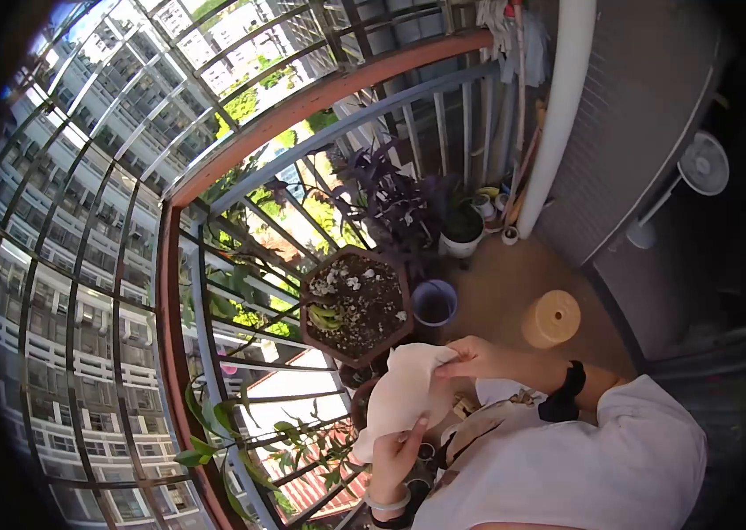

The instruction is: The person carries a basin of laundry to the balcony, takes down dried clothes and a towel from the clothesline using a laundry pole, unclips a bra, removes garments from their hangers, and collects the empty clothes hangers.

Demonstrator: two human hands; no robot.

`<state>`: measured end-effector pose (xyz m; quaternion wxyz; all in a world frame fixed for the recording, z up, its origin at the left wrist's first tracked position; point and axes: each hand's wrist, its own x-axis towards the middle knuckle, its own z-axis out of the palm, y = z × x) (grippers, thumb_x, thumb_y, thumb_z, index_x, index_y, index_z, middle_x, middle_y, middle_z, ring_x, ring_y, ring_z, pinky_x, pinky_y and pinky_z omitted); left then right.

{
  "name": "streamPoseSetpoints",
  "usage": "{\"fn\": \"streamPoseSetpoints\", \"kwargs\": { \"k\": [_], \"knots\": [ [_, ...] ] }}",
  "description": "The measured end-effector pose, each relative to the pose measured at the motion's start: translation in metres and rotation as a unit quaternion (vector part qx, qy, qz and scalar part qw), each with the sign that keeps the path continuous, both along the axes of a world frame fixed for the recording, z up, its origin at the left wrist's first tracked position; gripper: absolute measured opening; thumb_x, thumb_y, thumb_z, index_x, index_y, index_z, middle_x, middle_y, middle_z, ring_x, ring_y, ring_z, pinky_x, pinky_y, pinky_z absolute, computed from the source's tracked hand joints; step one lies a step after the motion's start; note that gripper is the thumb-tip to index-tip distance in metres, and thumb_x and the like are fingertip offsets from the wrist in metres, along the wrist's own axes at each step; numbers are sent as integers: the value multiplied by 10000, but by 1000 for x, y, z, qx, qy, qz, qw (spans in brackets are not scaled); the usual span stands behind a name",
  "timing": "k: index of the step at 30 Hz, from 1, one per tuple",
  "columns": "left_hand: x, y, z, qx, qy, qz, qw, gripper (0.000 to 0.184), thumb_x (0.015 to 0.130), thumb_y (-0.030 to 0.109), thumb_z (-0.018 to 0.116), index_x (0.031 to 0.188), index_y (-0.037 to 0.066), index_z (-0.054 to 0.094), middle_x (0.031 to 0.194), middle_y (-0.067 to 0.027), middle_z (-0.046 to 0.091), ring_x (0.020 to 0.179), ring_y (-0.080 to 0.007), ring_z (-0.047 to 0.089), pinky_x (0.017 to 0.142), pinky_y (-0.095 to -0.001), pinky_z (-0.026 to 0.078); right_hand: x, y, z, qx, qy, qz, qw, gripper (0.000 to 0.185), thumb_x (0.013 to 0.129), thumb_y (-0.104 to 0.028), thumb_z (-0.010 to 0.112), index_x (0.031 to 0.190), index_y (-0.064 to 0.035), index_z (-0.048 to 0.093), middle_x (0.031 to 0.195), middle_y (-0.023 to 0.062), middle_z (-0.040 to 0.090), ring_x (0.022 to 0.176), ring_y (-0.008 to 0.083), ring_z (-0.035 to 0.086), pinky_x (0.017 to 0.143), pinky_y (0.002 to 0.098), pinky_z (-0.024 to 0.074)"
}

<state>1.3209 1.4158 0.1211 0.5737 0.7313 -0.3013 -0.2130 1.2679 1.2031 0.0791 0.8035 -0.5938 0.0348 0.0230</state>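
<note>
A thin white cloth or sheet (401, 395) is stretched between my two hands, low in the centre of the view. My right hand (470, 358) pinches its upper right corner between thumb and fingers. Lower down, my left hand (398, 455) grips the near edge, its thumb lying on top. Just beyond the white cloth stands a hexagonal planter (369, 314) with dark soil, pale bits and a small green plant. A purple pot (435, 303) is right of the planter.
A railing (302, 172) and window bars run along the left and front. Purple-leaved plants (382, 190) and a white pot (461, 240) stand beyond the planter. A yellow stool (552, 318) is on the floor at right, near a white pipe (561, 115). A fan (703, 163) stands farther right.
</note>
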Motion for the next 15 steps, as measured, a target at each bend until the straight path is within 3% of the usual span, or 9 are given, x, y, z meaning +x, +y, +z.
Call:
{"fn": "streamPoseSetpoints", "kwargs": {
  "k": [3,4,6,7,8,10,11,13,15],
  "knots": [
    [2,-3,-20,43,178,-103,978,163,806,29,566,953,-41,580,799,-52,606,675,-66,506,621,-195,406,-63,-20,17,-16,67,-143,987,261,829,-184,581,1026,-14,574,942,28,601,868,70,526,755,224,427],
    [-1,-11,-18,48,177,-128,975,163,806,29,566,953,-41,580,799,-52,606,675,-66,506,621,-195,406,-84,-24,23,-10,123,-180,976,261,826,-188,585,1017,-10,577,930,28,602,862,72,527,756,222,425],
    [-12,-34,-12,-14,157,-192,969,127,800,12,564,912,-40,592,779,-45,608,678,-59,504,628,-187,405,-117,-22,39,4,99,-259,961,258,823,-193,590,999,-5,577,879,11,603,788,66,526,695,220,429],
    [-12,-42,-16,10,123,-262,957,244,775,-23,573,1018,-11,558,928,-86,594,852,-134,562,736,-229,455,-133,-24,44,10,75,-310,948,257,819,-198,595,982,0,578,829,-6,604,713,59,525,634,218,433],
    [-22,-54,-14,6,125,-279,952,244,775,-23,573,1018,-11,558,928,-86,594,852,-134,562,736,-229,455,-150,-26,40,5,77,-327,942,257,819,-198,595,982,0,578,829,-6,604,713,59,525,634,218,433],
    [-44,-80,-4,18,16,-279,960,430,709,7,646,1116,20,505,1059,-106,552,906,-169,553,800,-267,428,-179,-26,24,-178,17,-382,907,250,807,-202,610,938,9,587,751,3,599,631,60,513,551,228,425],
    [-50,-95,-7,-36,-129,-301,944,588,662,86,700,1188,36,444,1130,-134,498,931,-229,536,754,-302,445,-195,-26,28,-174,18,-391,904,250,807,-202,610,938,9,587,751,3,599,631,60,513,551,228,425],
    [-74,-121,5,-19,-217,-340,915,596,648,116,713,1176,39,450,1169,-136,471,946,-251,530,763,-320,444,-226,-26,40,-334,159,-332,868,236,793,-200,625,891,13,603,700,37,582,614,66,506,532,238,427],
    [-104,-152,17,-8,-304,-375,876,605,633,145,727,1165,42,456,1208,-138,445,961,-274,524,773,-338,444,-255,-28,32,-320,142,-352,868,236,785,-196,632,883,17,608,707,60,580,636,76,518,562,237,434]
  ]
}}
